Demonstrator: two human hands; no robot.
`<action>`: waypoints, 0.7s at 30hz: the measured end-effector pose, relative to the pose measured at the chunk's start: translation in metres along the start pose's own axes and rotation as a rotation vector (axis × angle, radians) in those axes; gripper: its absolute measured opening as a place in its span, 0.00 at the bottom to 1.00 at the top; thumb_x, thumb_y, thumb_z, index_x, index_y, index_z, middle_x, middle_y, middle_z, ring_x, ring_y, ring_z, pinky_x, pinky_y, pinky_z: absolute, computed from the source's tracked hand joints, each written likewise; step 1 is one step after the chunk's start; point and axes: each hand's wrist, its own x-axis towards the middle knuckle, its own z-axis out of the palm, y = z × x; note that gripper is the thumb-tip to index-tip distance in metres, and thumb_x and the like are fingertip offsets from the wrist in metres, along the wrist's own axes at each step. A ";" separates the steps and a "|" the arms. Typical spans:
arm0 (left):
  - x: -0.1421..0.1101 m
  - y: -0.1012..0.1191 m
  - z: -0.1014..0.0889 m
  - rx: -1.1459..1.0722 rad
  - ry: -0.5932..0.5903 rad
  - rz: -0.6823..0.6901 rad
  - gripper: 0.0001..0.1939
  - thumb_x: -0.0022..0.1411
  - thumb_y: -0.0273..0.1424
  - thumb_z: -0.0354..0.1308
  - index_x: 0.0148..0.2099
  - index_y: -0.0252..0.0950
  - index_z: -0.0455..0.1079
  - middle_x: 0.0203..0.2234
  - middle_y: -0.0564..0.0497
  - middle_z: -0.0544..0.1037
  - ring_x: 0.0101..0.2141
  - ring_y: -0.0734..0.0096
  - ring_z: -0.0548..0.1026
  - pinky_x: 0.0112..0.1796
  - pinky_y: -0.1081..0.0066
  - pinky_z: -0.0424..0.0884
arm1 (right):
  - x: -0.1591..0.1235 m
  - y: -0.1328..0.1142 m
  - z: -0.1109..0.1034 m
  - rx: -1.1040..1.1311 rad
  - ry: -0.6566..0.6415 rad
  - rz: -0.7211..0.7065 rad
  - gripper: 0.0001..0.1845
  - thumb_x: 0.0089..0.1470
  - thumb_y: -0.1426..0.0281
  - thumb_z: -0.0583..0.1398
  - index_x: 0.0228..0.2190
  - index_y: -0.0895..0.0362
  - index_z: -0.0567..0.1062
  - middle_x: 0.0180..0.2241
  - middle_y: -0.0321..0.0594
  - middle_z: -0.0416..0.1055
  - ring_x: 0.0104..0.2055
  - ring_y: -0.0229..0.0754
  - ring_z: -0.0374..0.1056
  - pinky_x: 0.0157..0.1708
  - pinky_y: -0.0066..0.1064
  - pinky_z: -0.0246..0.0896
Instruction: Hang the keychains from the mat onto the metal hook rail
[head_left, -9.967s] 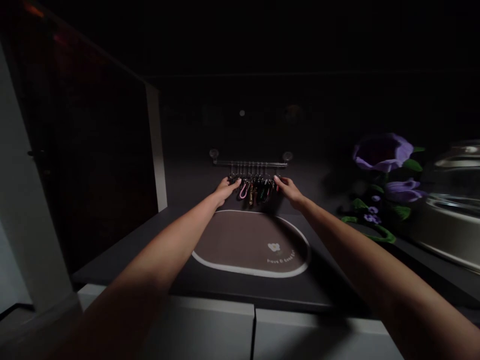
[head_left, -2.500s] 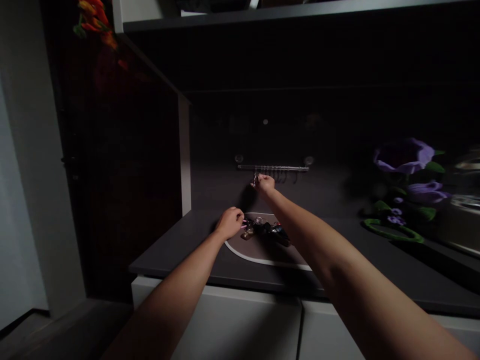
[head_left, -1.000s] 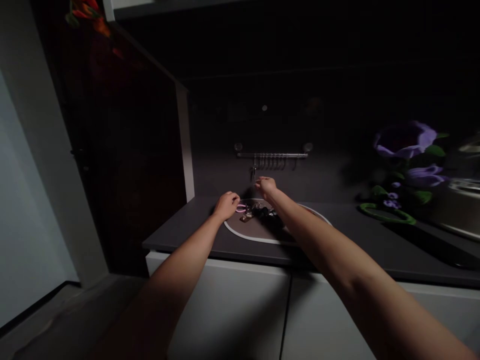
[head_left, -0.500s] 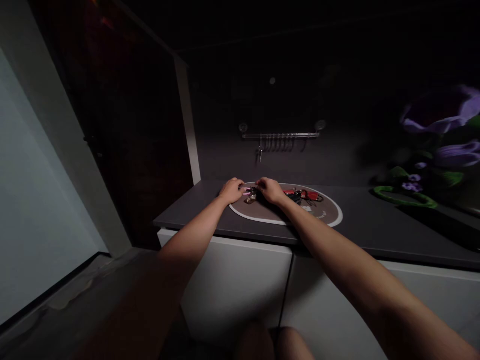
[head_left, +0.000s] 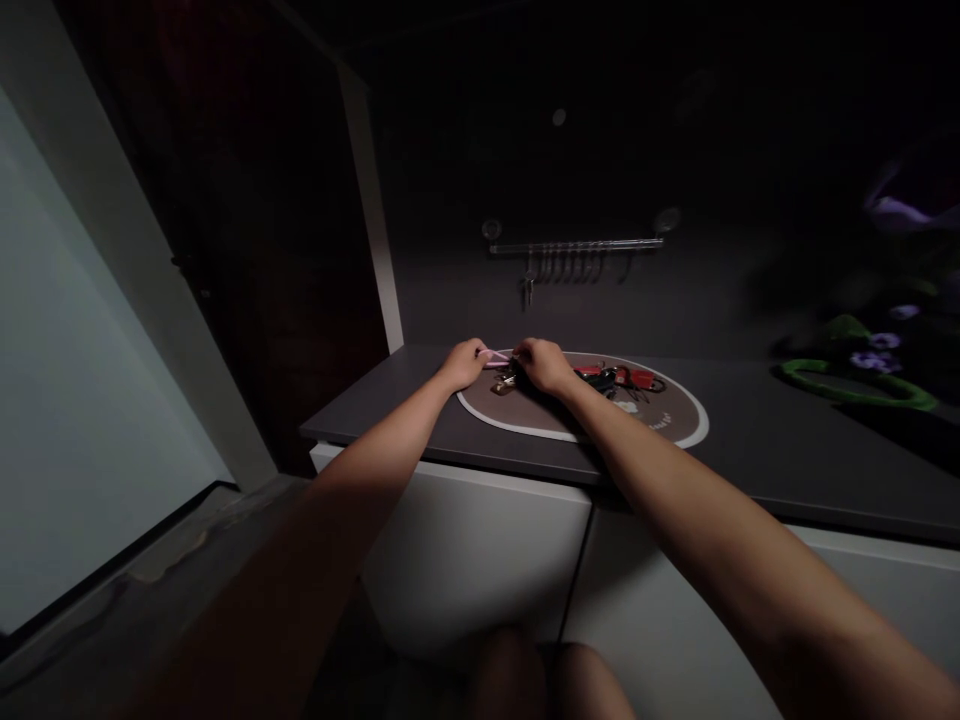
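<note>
Both my hands meet over the left end of an oval brown mat (head_left: 675, 435) on a dark counter. My left hand (head_left: 463, 362) is closed and pinches a pink loop keyring (head_left: 496, 357). My right hand (head_left: 544, 365) is closed on the other end of that same pink keyring, over a small brass-coloured key (head_left: 505, 382). More keys with red and black tags (head_left: 622, 378) lie in a heap on the mat just right of my right hand. On the wall behind, a metal hook rail (head_left: 576, 245) carries one hanging key (head_left: 529, 288) at its left end.
The dark counter (head_left: 750, 460) rests on white cabinet doors (head_left: 480, 560). A green ring with purple flowers (head_left: 862, 380) lies at the far right. A white upright panel (head_left: 371, 220) stands left of the rail. My knees (head_left: 547, 680) show at the bottom edge.
My right hand came down from the rail, leaving one key hanging there, and joined my left hand at the pink keyring on the mat. The view dropped lower and swung left.
</note>
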 end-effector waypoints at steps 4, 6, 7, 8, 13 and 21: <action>0.001 0.003 0.000 -0.255 0.068 -0.069 0.05 0.57 0.30 0.49 0.31 0.33 0.63 0.28 0.50 0.72 0.31 0.72 0.70 0.34 0.72 0.66 | 0.001 -0.001 0.000 0.008 0.025 -0.002 0.11 0.49 0.78 0.54 0.34 0.59 0.74 0.37 0.46 0.73 0.39 0.42 0.67 0.38 0.27 0.56; 0.002 0.004 0.002 -0.478 0.046 -0.131 0.04 0.59 0.30 0.48 0.33 0.33 0.60 0.28 0.50 0.72 0.30 0.74 0.72 0.33 0.72 0.67 | 0.001 -0.002 0.000 0.024 0.045 -0.006 0.10 0.48 0.79 0.55 0.33 0.59 0.74 0.36 0.46 0.73 0.39 0.42 0.67 0.38 0.27 0.56; 0.002 0.004 0.002 -0.590 0.025 -0.154 0.04 0.59 0.30 0.47 0.35 0.34 0.58 0.27 0.51 0.72 0.29 0.75 0.72 0.33 0.71 0.68 | 0.001 -0.002 0.000 0.036 0.054 -0.005 0.10 0.48 0.79 0.55 0.32 0.59 0.74 0.35 0.46 0.73 0.38 0.42 0.67 0.38 0.27 0.56; 0.002 0.004 0.003 -0.688 0.007 -0.170 0.05 0.60 0.31 0.46 0.35 0.35 0.57 0.27 0.52 0.72 0.28 0.75 0.73 0.32 0.71 0.69 | 0.002 -0.002 0.000 0.048 0.061 -0.004 0.10 0.48 0.79 0.55 0.32 0.59 0.74 0.35 0.46 0.73 0.38 0.42 0.67 0.38 0.27 0.56; 0.003 0.007 -0.001 -0.923 0.009 -0.218 0.05 0.62 0.33 0.44 0.36 0.37 0.54 0.22 0.54 0.71 0.25 0.77 0.73 0.34 0.67 0.71 | 0.002 -0.002 0.001 0.077 0.079 -0.002 0.11 0.47 0.80 0.55 0.32 0.59 0.74 0.34 0.45 0.73 0.37 0.41 0.67 0.38 0.27 0.56; 0.001 0.013 -0.010 -1.152 0.068 -0.228 0.06 0.63 0.33 0.43 0.37 0.36 0.52 0.26 0.52 0.72 0.31 0.72 0.76 0.40 0.60 0.70 | 0.001 -0.006 -0.001 0.088 0.068 0.000 0.10 0.49 0.77 0.55 0.34 0.59 0.73 0.36 0.44 0.72 0.39 0.41 0.66 0.40 0.28 0.56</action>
